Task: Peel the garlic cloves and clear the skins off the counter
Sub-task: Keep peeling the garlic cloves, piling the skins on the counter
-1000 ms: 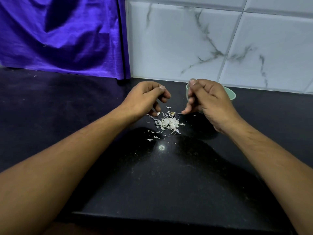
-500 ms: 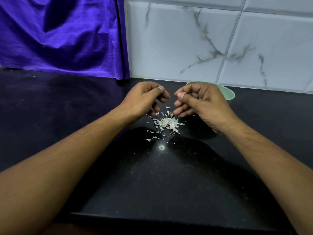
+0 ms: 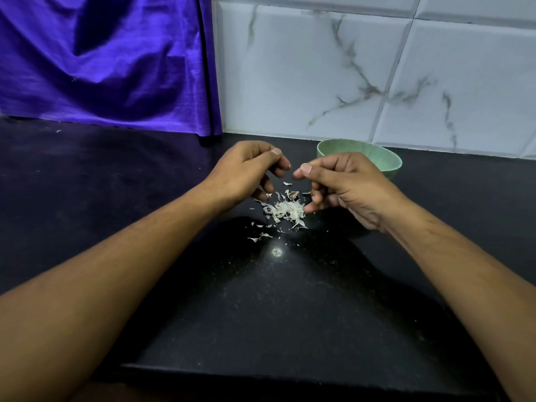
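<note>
skins (image 3: 285, 211) heaped on counter (image 3: 261, 309) between left hand (image 3: 246, 172) and right hand (image 3: 342, 184) | both curled, contents cannot tell

We counted two hands, the left hand (image 3: 246, 172) and the right hand (image 3: 348, 184). We found one bowl (image 3: 391, 165) at one o'clock of one heap of skins (image 3: 285, 210), with loose flakes (image 3: 258, 237) at its seven o'clock that were too small to number. There was one cloth (image 3: 101, 62) and one counter (image 3: 261, 314).
</note>
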Tool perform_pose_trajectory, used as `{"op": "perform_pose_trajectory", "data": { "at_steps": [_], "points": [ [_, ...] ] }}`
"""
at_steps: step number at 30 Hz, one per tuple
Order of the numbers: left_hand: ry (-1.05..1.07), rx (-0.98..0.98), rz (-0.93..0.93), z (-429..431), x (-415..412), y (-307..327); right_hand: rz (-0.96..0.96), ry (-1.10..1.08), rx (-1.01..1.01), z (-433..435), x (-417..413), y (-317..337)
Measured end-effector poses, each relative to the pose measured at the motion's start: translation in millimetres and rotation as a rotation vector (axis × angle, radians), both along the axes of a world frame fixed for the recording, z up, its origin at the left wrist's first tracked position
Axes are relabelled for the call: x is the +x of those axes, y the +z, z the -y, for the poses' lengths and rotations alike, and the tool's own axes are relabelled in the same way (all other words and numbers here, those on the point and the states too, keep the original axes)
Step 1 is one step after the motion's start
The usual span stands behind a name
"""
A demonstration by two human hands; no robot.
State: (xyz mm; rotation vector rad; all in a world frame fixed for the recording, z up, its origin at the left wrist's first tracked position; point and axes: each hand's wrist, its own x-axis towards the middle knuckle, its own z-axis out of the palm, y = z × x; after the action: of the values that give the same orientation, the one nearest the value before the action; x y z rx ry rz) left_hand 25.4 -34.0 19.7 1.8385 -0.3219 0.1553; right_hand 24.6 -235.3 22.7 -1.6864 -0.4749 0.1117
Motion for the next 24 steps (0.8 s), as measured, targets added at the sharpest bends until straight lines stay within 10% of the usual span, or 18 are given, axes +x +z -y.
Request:
{"op": "perform_pose_trajectory", "data": {
  "at_steps": [7, 24],
  "points": [
    [-0.001, 0.024, 0.002, -0.8, 1.5, -1.0, -0.119, 0.003, 0.026, 4.6, 1.2, 1.4],
    [0.068, 0.241, 0.188, -5.8, 6.1, -4.9, 0.59, -0.323, -0.101, 21.5, 12.5, 13.0]
  ]
}}
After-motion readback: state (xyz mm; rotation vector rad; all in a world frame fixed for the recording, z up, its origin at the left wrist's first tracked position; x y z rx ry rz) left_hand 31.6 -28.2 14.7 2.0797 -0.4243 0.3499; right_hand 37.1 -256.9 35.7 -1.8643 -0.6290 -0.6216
